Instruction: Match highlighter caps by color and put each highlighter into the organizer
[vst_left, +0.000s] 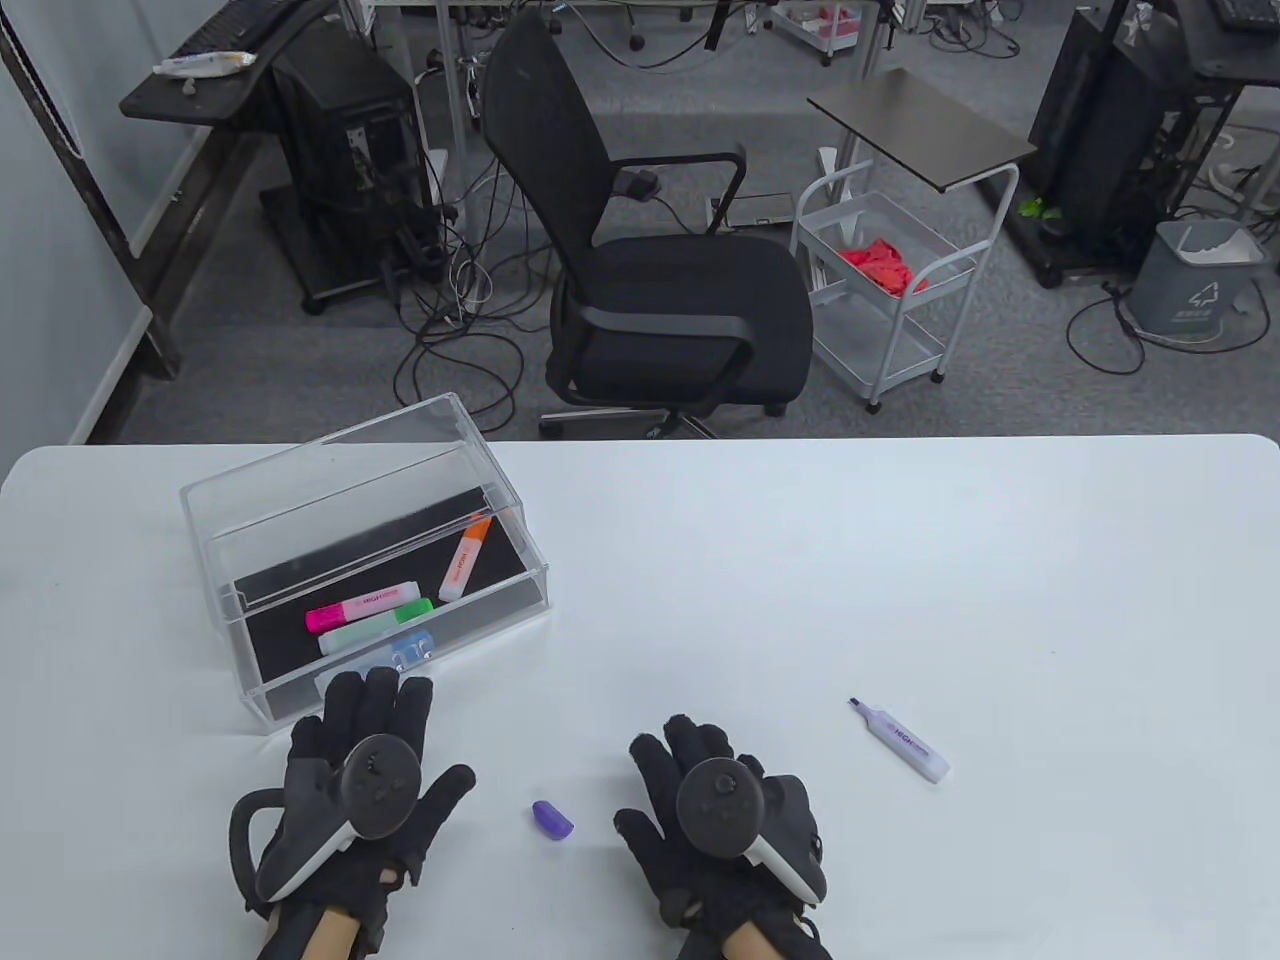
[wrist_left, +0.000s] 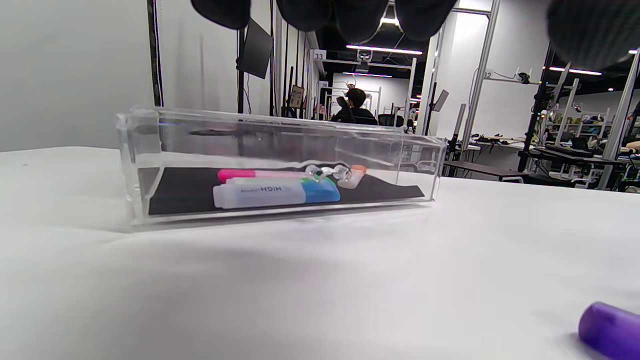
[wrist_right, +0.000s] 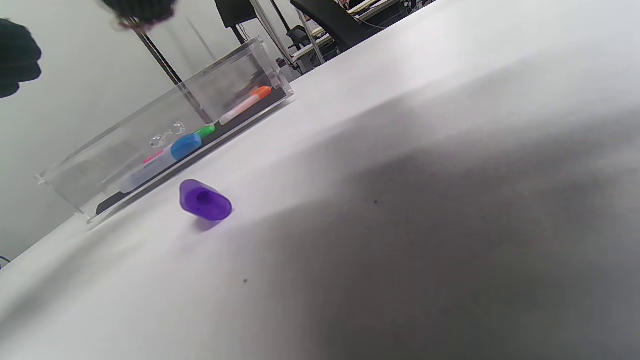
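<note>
A lab-like office: beyond the white table (vst_left: 900, 560) sit a black office chair (vst_left: 660, 290), computer towers (vst_left: 345, 150), tangled floor cables (vst_left: 450, 330), and a white cart (vst_left: 880, 290).

A purple cap (wrist_right: 205, 200) lies on its side on the white counter (wrist_right: 425, 200), open end facing the camera. Behind it, near but apart, stands a clear organizer (wrist_right: 165, 130) holding capped highlighters: blue (wrist_right: 162, 157), green (wrist_right: 205, 131), orange (wrist_right: 246, 104), and a bit of pink (wrist_right: 151, 157). Dark fingers (wrist_right: 17, 57) show at the top left.
</note>
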